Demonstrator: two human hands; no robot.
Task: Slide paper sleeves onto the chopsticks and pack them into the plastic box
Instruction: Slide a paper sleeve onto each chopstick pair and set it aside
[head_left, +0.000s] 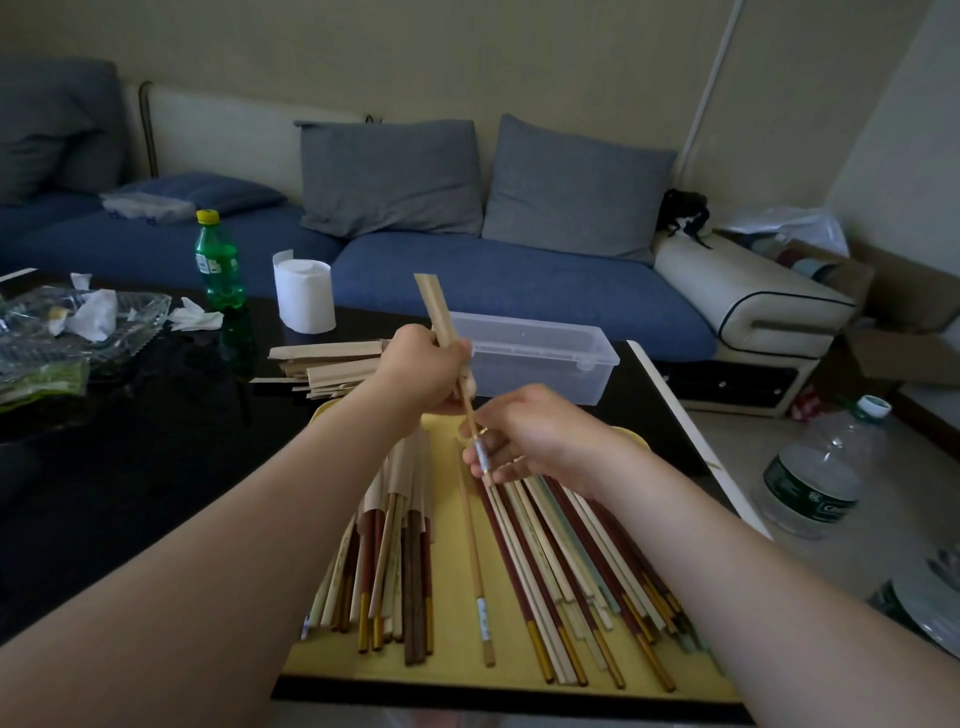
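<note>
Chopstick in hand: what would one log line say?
left hand grips paper sleeve | right hand pinches chopstick running into left grip | plastic box lidless, looks empty

Nothing is legible: the labels on the yellow-capped green plastic bottle (219, 260), upper left, and the large clear water bottle (818, 480), right edge, and the printed band on a pale wooden chopstick (477, 566), lower centre, are too blurred.

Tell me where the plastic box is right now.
In the head view, the plastic box sits on the black table just beyond the yellow tray, right of the sleeve pile and behind the left hand.
</note>
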